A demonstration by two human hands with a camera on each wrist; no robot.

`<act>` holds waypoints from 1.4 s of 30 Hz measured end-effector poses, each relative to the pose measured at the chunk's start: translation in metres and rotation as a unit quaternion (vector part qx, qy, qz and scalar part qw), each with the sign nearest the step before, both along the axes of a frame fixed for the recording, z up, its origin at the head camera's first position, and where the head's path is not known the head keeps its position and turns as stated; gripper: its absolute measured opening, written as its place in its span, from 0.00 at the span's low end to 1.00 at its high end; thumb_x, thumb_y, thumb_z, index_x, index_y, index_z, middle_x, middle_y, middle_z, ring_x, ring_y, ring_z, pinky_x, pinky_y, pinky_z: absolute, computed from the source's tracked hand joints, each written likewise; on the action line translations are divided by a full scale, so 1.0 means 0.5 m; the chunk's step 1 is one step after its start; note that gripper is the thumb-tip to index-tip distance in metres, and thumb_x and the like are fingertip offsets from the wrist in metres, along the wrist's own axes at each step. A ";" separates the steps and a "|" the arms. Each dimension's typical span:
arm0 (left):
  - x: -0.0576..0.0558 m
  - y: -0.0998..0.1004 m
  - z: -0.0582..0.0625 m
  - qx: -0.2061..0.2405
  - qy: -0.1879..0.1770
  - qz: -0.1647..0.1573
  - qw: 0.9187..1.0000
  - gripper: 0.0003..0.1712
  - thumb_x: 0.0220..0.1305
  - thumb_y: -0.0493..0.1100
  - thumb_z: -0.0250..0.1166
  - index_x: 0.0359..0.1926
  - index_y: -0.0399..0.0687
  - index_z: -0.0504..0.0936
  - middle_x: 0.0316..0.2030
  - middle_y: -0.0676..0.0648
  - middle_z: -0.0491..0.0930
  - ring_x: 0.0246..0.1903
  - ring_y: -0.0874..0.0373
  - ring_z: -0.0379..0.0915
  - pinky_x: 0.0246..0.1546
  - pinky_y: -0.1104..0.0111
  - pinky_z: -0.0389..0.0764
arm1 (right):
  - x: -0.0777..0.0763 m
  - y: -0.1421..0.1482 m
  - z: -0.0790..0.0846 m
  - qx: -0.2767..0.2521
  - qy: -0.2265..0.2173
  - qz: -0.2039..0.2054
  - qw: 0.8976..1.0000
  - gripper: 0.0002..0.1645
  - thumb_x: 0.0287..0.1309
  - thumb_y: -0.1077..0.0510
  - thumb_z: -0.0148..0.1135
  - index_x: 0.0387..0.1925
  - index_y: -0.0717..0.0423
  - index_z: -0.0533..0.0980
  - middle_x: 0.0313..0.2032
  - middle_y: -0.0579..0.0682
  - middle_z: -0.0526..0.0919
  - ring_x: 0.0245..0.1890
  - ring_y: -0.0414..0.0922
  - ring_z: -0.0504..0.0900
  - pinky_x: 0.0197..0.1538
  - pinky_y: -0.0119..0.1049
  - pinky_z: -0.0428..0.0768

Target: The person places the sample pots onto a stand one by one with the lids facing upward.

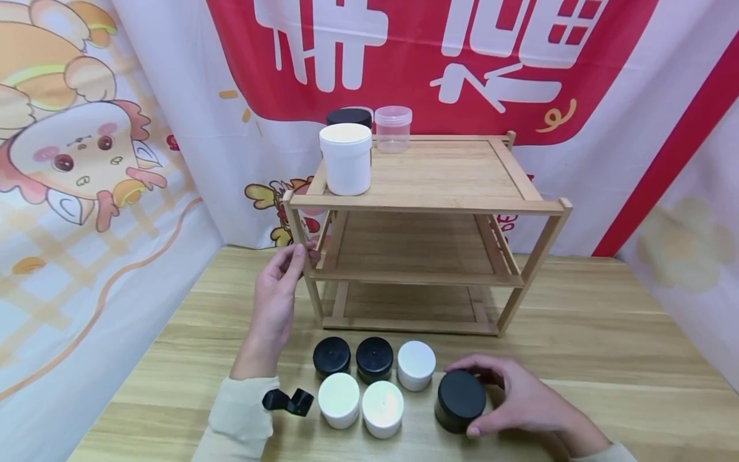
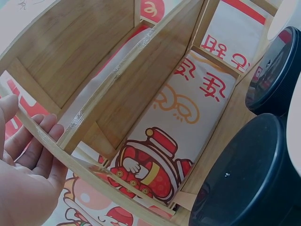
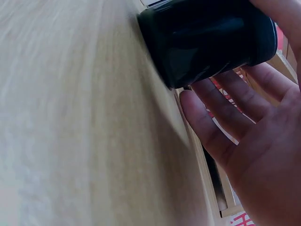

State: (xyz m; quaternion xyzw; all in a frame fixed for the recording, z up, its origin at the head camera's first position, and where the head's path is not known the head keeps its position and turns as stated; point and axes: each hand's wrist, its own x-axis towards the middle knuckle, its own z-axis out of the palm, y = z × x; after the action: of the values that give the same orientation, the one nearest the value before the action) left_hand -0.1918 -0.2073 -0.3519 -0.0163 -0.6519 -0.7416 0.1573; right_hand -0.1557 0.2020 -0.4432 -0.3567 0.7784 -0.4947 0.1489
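Note:
My left hand (image 1: 278,285) holds the left front post of a three-tier wooden shelf (image 1: 416,204), thumb on one side and fingers on the other; the left wrist view shows the fingers (image 2: 40,155) curled behind the post. At the right, my right hand (image 1: 519,394) grips a black lidded jar (image 1: 460,401) between thumb and fingers. In the right wrist view the jar's base stands close over the wooden tabletop (image 3: 94,117). Left of it are two black-lidded jars (image 1: 331,355) and three white jars (image 1: 416,364) in two rows before the shelf.
On the top tier's left side stand a white jar (image 1: 346,160), a black-lidded jar (image 1: 349,117) partly hidden behind it, and a clear jar (image 1: 394,128). Printed cloth (image 1: 173,64) hangs behind and at both sides of the table.

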 end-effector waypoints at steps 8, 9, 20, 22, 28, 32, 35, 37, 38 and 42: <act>0.000 0.001 0.001 0.003 0.002 0.004 1.000 0.28 0.83 0.54 0.58 0.67 0.34 0.77 0.56 0.44 0.85 0.61 0.55 0.78 0.73 0.65 0.70 | -0.003 0.000 -0.016 -0.016 -0.005 0.002 1.000 0.42 0.49 0.58 0.87 0.67 0.44 0.79 0.60 0.46 0.87 0.60 0.40 0.83 0.65 0.30 0.75; 0.000 0.001 0.001 0.003 0.002 0.004 1.000 0.28 0.83 0.54 0.58 0.67 0.34 0.77 0.56 0.44 0.85 0.60 0.55 0.78 0.73 0.66 0.70 | -0.003 -0.001 -0.017 -0.020 -0.008 0.004 1.000 0.42 0.49 0.59 0.87 0.67 0.45 0.79 0.60 0.46 0.87 0.60 0.41 0.83 0.65 0.29 0.75; 0.000 0.001 0.000 0.002 0.002 0.004 1.000 0.26 0.84 0.54 0.58 0.66 0.38 0.79 0.50 0.55 0.86 0.60 0.57 0.78 0.72 0.67 0.71 | -0.003 -0.004 -0.021 -0.044 -0.031 0.011 0.998 0.42 0.49 0.62 0.86 0.66 0.48 0.79 0.59 0.50 0.87 0.59 0.43 0.83 0.66 0.29 0.75; 0.000 0.001 0.000 0.002 0.003 0.005 1.000 0.26 0.84 0.54 0.58 0.66 0.37 0.79 0.49 0.55 0.86 0.59 0.57 0.78 0.72 0.67 0.71 | -0.003 -0.005 -0.020 -0.041 -0.039 0.009 0.998 0.41 0.49 0.62 0.85 0.65 0.47 0.79 0.59 0.50 0.87 0.59 0.43 0.83 0.66 0.29 0.74; 0.000 0.002 -0.001 0.000 0.006 0.004 1.000 0.26 0.84 0.54 0.57 0.66 0.37 0.79 0.49 0.54 0.86 0.59 0.57 0.78 0.72 0.67 0.70 | -0.005 -0.004 -0.020 -0.031 -0.043 0.004 0.999 0.40 0.49 0.62 0.85 0.65 0.47 0.79 0.58 0.50 0.87 0.58 0.42 0.83 0.65 0.30 0.75; 0.000 0.002 0.000 0.001 0.006 0.005 1.000 0.26 0.84 0.54 0.57 0.66 0.37 0.79 0.49 0.55 0.86 0.59 0.57 0.79 0.72 0.67 0.71 | -0.005 -0.005 -0.020 -0.031 -0.043 0.004 0.999 0.40 0.49 0.62 0.86 0.65 0.47 0.79 0.57 0.50 0.88 0.58 0.42 0.84 0.64 0.29 0.75; 0.001 0.002 0.000 0.003 0.006 0.006 1.000 0.26 0.84 0.53 0.57 0.66 0.37 0.79 0.49 0.55 0.86 0.58 0.58 0.79 0.71 0.67 0.71 | -0.004 -0.005 -0.019 -0.032 -0.048 0.004 0.998 0.40 0.49 0.62 0.85 0.65 0.47 0.79 0.57 0.50 0.88 0.58 0.42 0.84 0.64 0.29 0.75; 0.001 0.002 0.000 0.004 0.006 0.006 1.000 0.25 0.84 0.53 0.57 0.66 0.37 0.79 0.48 0.56 0.86 0.58 0.58 0.79 0.71 0.67 0.72 | -0.004 -0.005 -0.018 -0.032 -0.048 0.004 0.998 0.40 0.49 0.62 0.85 0.65 0.47 0.79 0.57 0.50 0.87 0.58 0.42 0.83 0.64 0.29 0.75; 0.001 0.002 0.000 0.004 0.007 0.006 1.000 0.25 0.84 0.53 0.57 0.65 0.37 0.79 0.48 0.56 0.86 0.58 0.58 0.79 0.71 0.67 0.72 | -0.004 -0.006 -0.018 -0.032 -0.048 0.004 0.998 0.40 0.49 0.62 0.85 0.65 0.47 0.79 0.57 0.50 0.87 0.58 0.42 0.83 0.64 0.30 0.75; 0.000 0.002 0.000 0.004 0.006 0.005 1.000 0.25 0.84 0.53 0.57 0.65 0.37 0.79 0.49 0.56 0.86 0.59 0.57 0.79 0.71 0.67 0.71 | -0.004 -0.006 -0.017 -0.030 -0.042 0.000 0.999 0.41 0.49 0.62 0.86 0.65 0.47 0.79 0.57 0.49 0.87 0.57 0.43 0.84 0.64 0.31 0.76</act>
State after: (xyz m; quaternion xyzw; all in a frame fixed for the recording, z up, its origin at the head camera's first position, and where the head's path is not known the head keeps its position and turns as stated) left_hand -0.1917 -0.2062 -0.3521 -0.0168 -0.6483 -0.7431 0.1652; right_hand -0.1579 0.1992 -0.4519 -0.3396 0.7565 -0.5322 0.1704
